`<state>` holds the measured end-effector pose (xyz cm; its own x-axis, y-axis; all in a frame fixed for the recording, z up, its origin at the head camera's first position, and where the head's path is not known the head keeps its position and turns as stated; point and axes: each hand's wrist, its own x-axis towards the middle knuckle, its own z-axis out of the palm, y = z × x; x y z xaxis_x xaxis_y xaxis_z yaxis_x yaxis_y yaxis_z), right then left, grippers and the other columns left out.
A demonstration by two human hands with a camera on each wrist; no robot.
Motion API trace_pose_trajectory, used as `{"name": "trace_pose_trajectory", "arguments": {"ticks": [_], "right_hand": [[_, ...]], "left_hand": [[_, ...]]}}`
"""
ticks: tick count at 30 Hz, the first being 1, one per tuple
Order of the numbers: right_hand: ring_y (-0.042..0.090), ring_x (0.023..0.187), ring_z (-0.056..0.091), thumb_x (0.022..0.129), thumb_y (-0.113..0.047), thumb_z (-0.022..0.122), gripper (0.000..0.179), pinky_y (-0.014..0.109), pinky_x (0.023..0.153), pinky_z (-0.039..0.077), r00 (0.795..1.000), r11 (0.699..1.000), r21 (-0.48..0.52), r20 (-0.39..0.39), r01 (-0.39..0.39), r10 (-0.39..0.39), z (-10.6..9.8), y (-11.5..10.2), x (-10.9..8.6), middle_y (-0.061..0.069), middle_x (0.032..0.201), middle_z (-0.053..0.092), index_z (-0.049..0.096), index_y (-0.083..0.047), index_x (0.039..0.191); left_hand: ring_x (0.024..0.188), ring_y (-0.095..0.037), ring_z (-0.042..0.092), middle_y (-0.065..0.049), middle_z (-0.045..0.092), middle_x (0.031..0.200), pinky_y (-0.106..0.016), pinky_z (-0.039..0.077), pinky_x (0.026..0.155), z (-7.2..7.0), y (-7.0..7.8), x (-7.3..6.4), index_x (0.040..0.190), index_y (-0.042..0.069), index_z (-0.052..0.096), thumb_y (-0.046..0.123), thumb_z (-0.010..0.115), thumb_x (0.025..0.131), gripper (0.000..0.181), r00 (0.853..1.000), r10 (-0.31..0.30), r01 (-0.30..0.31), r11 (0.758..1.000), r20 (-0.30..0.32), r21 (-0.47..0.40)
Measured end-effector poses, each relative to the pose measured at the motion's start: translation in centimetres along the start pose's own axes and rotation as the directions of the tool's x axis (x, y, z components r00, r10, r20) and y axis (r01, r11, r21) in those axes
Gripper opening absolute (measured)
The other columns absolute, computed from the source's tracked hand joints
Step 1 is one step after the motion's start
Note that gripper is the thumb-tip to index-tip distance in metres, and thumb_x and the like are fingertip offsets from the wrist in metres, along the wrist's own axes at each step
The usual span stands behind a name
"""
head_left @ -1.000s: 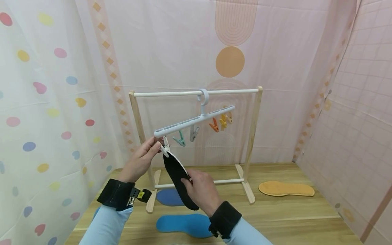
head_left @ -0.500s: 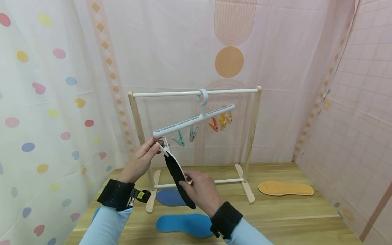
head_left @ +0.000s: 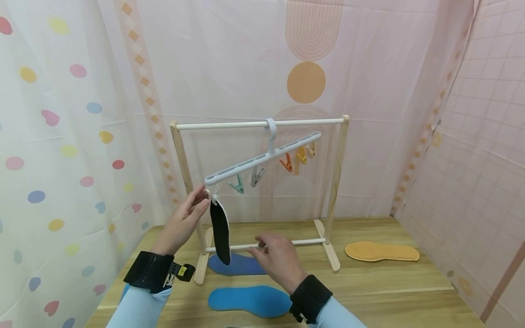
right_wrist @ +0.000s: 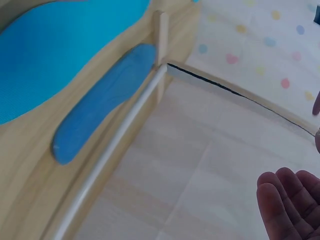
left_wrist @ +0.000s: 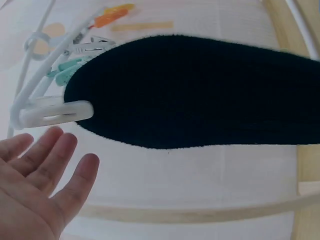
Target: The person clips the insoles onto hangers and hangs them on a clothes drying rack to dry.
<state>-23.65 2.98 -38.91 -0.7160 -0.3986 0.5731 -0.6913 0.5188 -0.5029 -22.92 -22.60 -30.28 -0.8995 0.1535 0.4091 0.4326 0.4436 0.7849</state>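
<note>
A black insole (head_left: 220,232) with a pale edge hangs from a white clothespin (left_wrist: 57,114) at the left end of a pale blue clip hanger (head_left: 246,165). The hanger is hooked on the rack's top bar and tilts down to the left. My left hand (head_left: 183,223) is beside the clothespin, its fingers spread loosely; in the left wrist view they sit just below the clip, apart from it. To the right of the insole, my right hand (head_left: 280,260) holds nothing, its fingers bent loosely.
The rack (head_left: 337,191) has wooden posts on a wooden tabletop (head_left: 369,291). Green, grey, orange and yellow clothespins (head_left: 301,156) hang along the hanger. A dark blue insole (head_left: 246,268) and a bright blue one (head_left: 248,300) lie in front; an orange insole (head_left: 381,252) lies right.
Both hands have let go: the left of the clothespin, the right of the black insole. The insole has swung left to hang nearly straight down, and the hanger's right end has risen slightly.
</note>
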Motion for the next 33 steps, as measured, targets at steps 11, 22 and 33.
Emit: {"name": "trace_pose_trajectory", "arguments": {"ticks": [11, 22, 33], "right_hand": [[0.005, 0.067, 0.061, 0.091, -0.022, 0.074, 0.021, 0.022, 0.06, 0.048, 0.999, 0.997, -0.053, 0.008, -0.047, 0.047, -0.3, 2.4, -1.0, 0.001, 0.085, 0.069, 0.072, -0.005, 0.103], [0.011, 0.071, 0.065, 0.09, -0.022, 0.075, 0.022, 0.024, 0.062, 0.051, 0.999, 0.993, -0.11, 0.003, -0.051, 0.052, -0.5, 4.0, -1.6, 0.003, 0.086, 0.07, 0.073, -0.005, 0.104], [0.014, 0.075, 0.067, 0.089, -0.025, 0.075, 0.025, 0.029, 0.064, 0.052, 0.999, 0.984, -0.176, 0.019, -0.039, 0.043, -0.9, 5.3, -2.2, 0.005, 0.089, 0.072, 0.072, -0.005, 0.105]], "left_hand": [[0.132, -0.037, 0.041, -0.022, 0.042, 0.146, -0.06, 0.031, 0.106, 0.9, -2.4, -2.4, 0.152, 0.001, 0.03, 0.031, 0.045, 0.107, 0.056, 0.998, -0.058, 0.061, 0.995, -0.03, 0.082], [0.124, -0.039, 0.049, -0.021, 0.055, 0.132, -0.058, 0.042, 0.097, 1.9, -4.0, -3.3, 0.133, -0.002, 0.054, 0.031, 0.054, 0.104, 0.044, 0.999, -0.021, 0.032, 0.946, -0.037, 0.321], [0.094, -0.031, 0.063, -0.017, 0.062, 0.115, -0.047, 0.051, 0.082, 3.8, -3.9, -4.1, 0.116, 0.002, 0.065, 0.022, 0.07, 0.094, 0.03, 0.996, 0.076, -0.081, 0.736, 0.037, 0.672]]}}
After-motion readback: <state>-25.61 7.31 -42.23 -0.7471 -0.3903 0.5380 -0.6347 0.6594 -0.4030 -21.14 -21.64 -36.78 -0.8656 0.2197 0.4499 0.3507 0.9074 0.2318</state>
